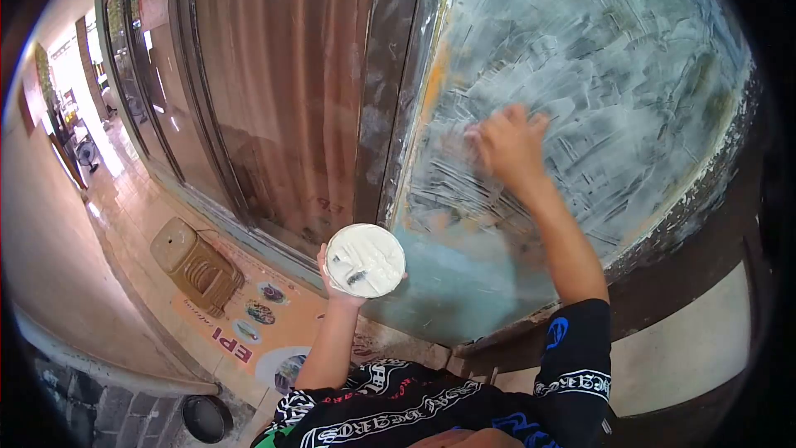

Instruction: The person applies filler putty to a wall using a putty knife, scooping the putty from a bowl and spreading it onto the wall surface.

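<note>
My left hand (342,292) holds a round tub of white paste (365,260) from below, its fingers around the sides. The paste surface is uneven, with a dark mark near its lower middle. My right hand (510,145) is raised at the blue-grey wall (605,108), which is covered in whitish smears and streaks. Its fingers are bent around something blurred and pale at the wall, too smeared to name. An orange strip shows along the wall's left edge.
Left of the wall stands a glass door or window (282,75) with a brown curtain behind it. A tan plastic stool (197,265) lies on the tiled floor beside a printed banner (249,323). A black round container (206,419) is at the bottom left.
</note>
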### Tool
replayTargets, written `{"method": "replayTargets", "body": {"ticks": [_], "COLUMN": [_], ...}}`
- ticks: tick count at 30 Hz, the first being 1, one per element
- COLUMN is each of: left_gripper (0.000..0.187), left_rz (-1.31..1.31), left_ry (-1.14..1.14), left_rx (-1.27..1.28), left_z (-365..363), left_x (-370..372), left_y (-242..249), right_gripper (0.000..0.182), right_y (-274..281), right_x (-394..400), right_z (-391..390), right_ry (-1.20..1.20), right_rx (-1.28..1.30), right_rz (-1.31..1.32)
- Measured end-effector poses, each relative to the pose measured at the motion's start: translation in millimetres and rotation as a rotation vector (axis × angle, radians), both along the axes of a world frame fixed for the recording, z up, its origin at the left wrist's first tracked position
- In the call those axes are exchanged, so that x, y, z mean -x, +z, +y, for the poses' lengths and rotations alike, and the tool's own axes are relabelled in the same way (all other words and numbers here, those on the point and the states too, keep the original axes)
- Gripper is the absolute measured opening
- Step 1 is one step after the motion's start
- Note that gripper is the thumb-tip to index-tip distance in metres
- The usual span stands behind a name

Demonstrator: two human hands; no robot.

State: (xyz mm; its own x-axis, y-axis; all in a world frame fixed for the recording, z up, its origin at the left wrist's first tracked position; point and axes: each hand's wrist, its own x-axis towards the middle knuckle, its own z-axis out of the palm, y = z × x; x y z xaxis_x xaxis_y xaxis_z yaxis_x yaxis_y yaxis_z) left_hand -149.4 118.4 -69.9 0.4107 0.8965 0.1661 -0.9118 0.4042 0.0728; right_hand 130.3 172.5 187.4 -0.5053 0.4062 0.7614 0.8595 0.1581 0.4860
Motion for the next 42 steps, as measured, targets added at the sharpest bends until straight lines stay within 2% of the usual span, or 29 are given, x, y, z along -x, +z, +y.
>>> {"method": "replayTargets", "body": {"ticks": [1, 3, 6, 7, 9, 10, 11, 12, 14, 15, 19, 21, 23, 25, 26, 27, 28, 29, 30, 31, 32, 33, 34, 37, 40, 42], "left_gripper": [0.082, 0.082, 0.082, 0.082, 0.082, 0.082, 0.082, 0.083, 0.085, 0.085, 0.084, 0.084, 0.084, 0.084, 0.084, 0.084, 0.084, 0.084, 0.084, 0.084, 0.083, 0.083, 0.083, 0.084, 0.084, 0.083], "left_rz": [0.036, 0.03, 0.021, 0.007, -0.039, -0.04, -0.019, 0.002, 0.002, 0.005, -0.003, -0.044, -0.028, -0.013, -0.014, -0.027, -0.04, -0.045, -0.042, -0.014, 0.013, 0.111, 0.113, -0.015, -0.069, -0.06], "left_ry": [0.015, 0.003, 0.013, 0.007, -0.025, -0.024, -0.018, -0.014, -0.009, -0.009, -0.013, -0.038, -0.01, 0.005, 0.007, -0.01, -0.029, -0.036, -0.036, -0.025, -0.011, 0.076, 0.078, 0.024, -0.013, -0.001], "left_rx": [0.017, 0.001, -0.024, -0.029, -0.066, -0.067, -0.06, -0.053, 0.002, -0.004, -0.05, -0.092, -0.079, -0.075, -0.074, -0.062, -0.051, -0.1, -0.104, -0.063, -0.022, 0.043, 0.041, -0.02, -0.061, -0.056], "left_z": [1.2, 1.7, 2.7, 2.4, 3.3, 4.2, 4.3, 4.5, 2.4, 3.2, 8.9, 10.6, 8.9, 10.5, 9.4, 9.1, 8.8, 9.6, 8.8, 6.3, 4.8, 14.5, 11.4, 1.1, 2.4, 3.8], "left_x": [-0.4, 1.5, 2.9, 2.9, 3.2, 3.9, 3.9, 3.8, 0.9, 0.6, 1.6, 3.0, 5.3, 5.2, 5.3, 5.4, 4.6, 3.5, 3.3, 3.0, 3.3, 3.9, 6.0, 9.7, 13.6, 14.0], "left_y": [-1.7, -2.4, -8.7, -9.1, -9.8, -10.2, -10.6, -10.1, -6.3, -4.4, -2.2, -4.5, -9.0, -13.6, -13.8, -12.8, -11.4, -12.2, -9.4, -5.6, -3.5, -25.7, -19.6, -2.3, -7.8, -7.0], "right_gripper": [0.019, 0.018, 0.017, 0.017, 0.016, 0.016, 0.016, 0.016, 0.019, 0.019, 0.024, 0.022, 0.02, 0.018, 0.016, 0.013, 0.013, 0.014, 0.015, 0.015, 0.016, 0.018, 0.021, 0.014, 0.013, 0.013], "right_y": [26.5, 76.5, 95.3, 87.5, 50.2, 21.0, 0.8, -10.6, -20.7, -8.0, 83.1, 93.0, 83.6, 45.3, 25.4, 9.4, -1.8, -11.2, -12.7, 0.3, 22.8, 46.4, 67.0, 110.4, 92.4, 56.6], "right_x": [-6.1, -10.3, -23.2, -17.4, 4.2, 8.8, 15.9, 19.1, 21.2, 18.5, 0.1, -12.5, -10.5, 3.7, 13.0, 22.4, 23.2, 22.6, 22.5, 21.2, 15.4, 8.9, -1.2, -21.4, -14.7, 3.3], "right_z": [-2.2, -20.9, -36.1, -38.3, -41.4, -26.7, -21.5, -12.6, -0.3, 2.9, -12.0, -24.1, -30.0, -30.8, -24.7, -21.2, -10.9, 1.0, 8.7, 9.7, 10.8, 11.8, 13.0, -9.8, -26.5, -22.3], "right_ry": [-0.013, 0.016, 0.134, 0.136, 0.16, 0.14, 0.135, 0.132, 0.056, 0.056, 0.016, 0.097, 0.185, 0.174, 0.198, 0.189, 0.188, 0.116, 0.044, 0.044, 0.015, -0.014, -0.024, 0.093, 0.127, 0.137], "right_rx": [-0.112, -0.182, -0.224, -0.223, -0.02, -0.051, 0.12, 0.119, 0.162, 0.16, -0.244, -0.237, -0.228, -0.018, -0.003, 0.112, 0.109, 0.143, 0.175, 0.174, 0.109, 0.044, -0.097, -0.275, -0.225, -0.087], "right_rz": [0.016, 0.232, 0.361, 0.357, 0.281, 0.116, 0.114, 0.115, -0.045, -0.047, 0.23, 0.328, 0.421, 0.336, 0.227, 0.238, 0.24, 0.121, 0.002, 0.004, 0.067, 0.132, 0.133, 0.278, 0.278, 0.235]}}
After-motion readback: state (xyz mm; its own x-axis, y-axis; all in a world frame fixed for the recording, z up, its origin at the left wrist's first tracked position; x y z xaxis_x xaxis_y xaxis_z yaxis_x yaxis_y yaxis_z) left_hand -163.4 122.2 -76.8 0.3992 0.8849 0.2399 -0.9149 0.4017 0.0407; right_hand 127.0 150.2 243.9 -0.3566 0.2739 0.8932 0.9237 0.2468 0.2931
